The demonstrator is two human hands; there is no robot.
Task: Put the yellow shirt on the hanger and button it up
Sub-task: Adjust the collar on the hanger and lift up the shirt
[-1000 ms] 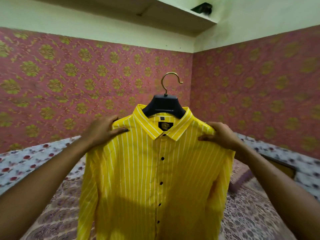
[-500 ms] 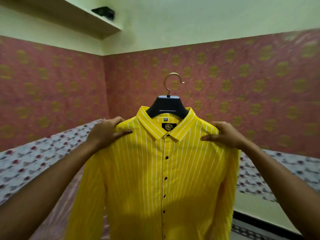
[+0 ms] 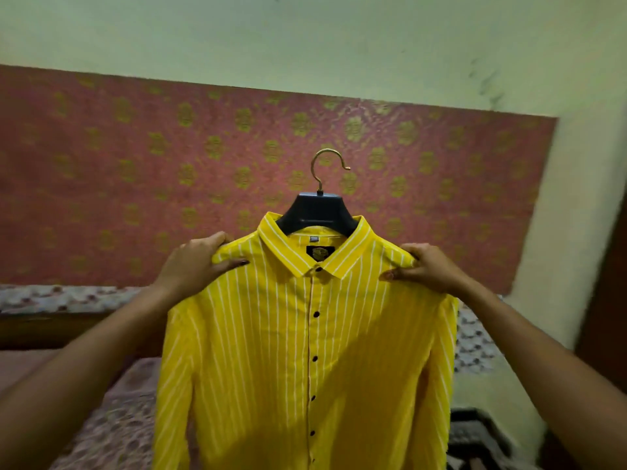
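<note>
The yellow shirt (image 3: 271,351) hangs buttoned on the hanger (image 3: 317,210), up in the air. The left hand (image 3: 193,262) and right hand (image 3: 427,269) each grip one shoulder over the hanger's ends. Hold both level so it cannot slip.

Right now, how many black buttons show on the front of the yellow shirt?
5, in one line down the yellow shirt: top button at the collar, then second, third, fourth and fifth below it. More may lie below the picture's edge.
</note>
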